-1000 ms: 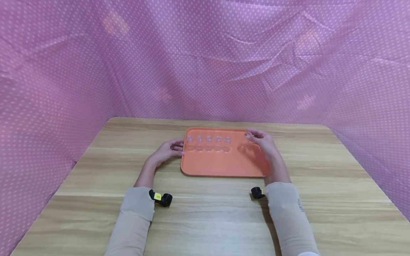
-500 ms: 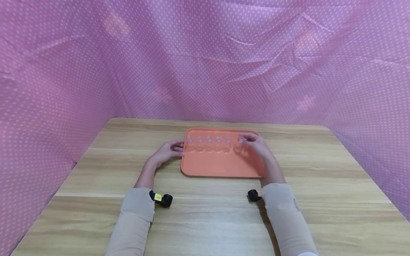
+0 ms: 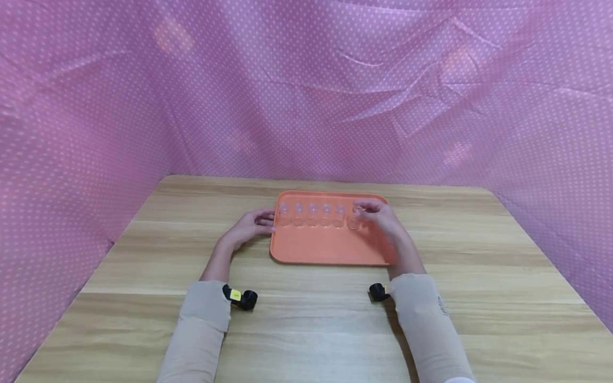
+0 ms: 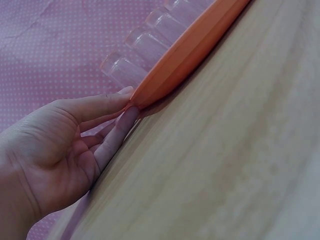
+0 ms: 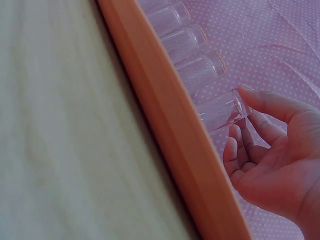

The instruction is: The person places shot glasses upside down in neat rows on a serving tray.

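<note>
A row of clear cups [image 3: 312, 214] stands along the orange tray [image 3: 330, 249], each with its narrower end up. At the row's right end, my right hand [image 3: 383, 217] pinches the top of another clear cup [image 5: 217, 111] between thumb and fingers. That cup is upright beside its neighbour, its lower part behind the tray wall in the right wrist view. My left hand [image 4: 65, 150] pinches the tray's left edge, thumb at the rim and a finger low against the outside. In the head view the right hand covers part of the tray's right side.
The tray lies on a wooden table [image 3: 306, 324] near its far edge. Pink dotted cloth [image 3: 306, 106] hangs behind and on both sides. A small black camera [image 3: 248, 299] is strapped at the left wrist, and another camera [image 3: 377, 292] at the right.
My right hand has moved left with its cup, bringing it from apart on the right to close beside the row's end. The left hand has stayed at the tray edge.
</note>
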The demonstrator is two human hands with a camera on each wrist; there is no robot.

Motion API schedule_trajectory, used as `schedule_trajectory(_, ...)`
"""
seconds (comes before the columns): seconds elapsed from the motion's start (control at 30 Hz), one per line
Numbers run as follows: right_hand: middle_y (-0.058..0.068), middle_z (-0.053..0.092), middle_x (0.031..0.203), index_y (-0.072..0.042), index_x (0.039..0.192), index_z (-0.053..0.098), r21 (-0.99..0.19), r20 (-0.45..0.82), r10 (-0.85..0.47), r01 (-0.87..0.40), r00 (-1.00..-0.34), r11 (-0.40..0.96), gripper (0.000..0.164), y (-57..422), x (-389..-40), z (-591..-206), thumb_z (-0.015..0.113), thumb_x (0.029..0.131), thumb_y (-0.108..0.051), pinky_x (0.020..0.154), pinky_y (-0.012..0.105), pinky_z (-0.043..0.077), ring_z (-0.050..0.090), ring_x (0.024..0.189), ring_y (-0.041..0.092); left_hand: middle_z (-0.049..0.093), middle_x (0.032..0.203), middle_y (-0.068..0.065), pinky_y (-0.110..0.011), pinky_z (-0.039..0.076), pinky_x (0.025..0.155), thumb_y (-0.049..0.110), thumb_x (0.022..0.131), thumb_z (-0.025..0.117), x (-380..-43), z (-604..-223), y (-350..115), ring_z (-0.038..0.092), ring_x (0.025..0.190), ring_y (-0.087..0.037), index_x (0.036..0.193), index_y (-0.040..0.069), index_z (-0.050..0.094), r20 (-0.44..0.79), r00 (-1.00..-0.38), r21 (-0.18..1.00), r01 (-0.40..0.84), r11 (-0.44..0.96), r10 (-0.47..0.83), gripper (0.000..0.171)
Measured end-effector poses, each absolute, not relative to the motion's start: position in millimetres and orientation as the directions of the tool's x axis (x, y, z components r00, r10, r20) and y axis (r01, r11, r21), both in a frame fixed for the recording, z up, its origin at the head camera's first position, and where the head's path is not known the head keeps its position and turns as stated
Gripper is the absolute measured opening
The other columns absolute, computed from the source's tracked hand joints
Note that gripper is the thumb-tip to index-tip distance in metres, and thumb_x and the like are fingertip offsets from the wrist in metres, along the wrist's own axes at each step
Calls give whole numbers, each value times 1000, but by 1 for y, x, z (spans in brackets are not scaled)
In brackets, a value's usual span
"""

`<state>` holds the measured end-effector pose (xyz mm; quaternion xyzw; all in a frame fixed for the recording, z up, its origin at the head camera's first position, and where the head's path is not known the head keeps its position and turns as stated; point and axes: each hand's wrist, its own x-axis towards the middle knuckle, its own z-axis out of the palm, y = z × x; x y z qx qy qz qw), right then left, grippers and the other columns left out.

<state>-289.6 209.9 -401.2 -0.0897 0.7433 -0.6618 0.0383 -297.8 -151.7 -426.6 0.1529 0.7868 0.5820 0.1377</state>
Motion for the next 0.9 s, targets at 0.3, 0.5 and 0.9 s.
schedule_trajectory(0.3, 20, 62, 108, 15, 120, 50, -986, 99, -212, -126, -972, 113, 38, 205, -292, -404, 59, 84, 6, 70, 33, 52, 60, 83, 10, 50, 123, -20, -34, 46, 89, 4, 83, 67, -296, -426, -154, 50, 108, -30, 135, -2, 41, -37, -917, 956, 84, 282, 397, 58)
schedule_trajectory(0.5, 6, 66, 95, 17, 118, 50, -983, 118, -228, -146, -966, 109, 37, 202, -293, -403, 59, 83, 8, 72, 34, 52, 59, 80, 10, 49, 124, -20, -34, 46, 89, 5, 84, 66, -296, -427, -156, 49, 109, -31, 135, -2, 40, -39, -915, 956, 82, 281, 401, 58)
schedule_trajectory(0.9, 19, 62, 107, 12, 122, 49, -987, 77, -211, -104, -975, 122, 39, 206, -291, -403, 59, 85, 2, 81, 41, 48, 59, 84, 12, 50, 123, -20, -33, 46, 89, 3, 82, 67, -297, -429, -156, 49, 108, -30, 135, -3, 40, -39, -919, 959, 75, 272, 392, 59)
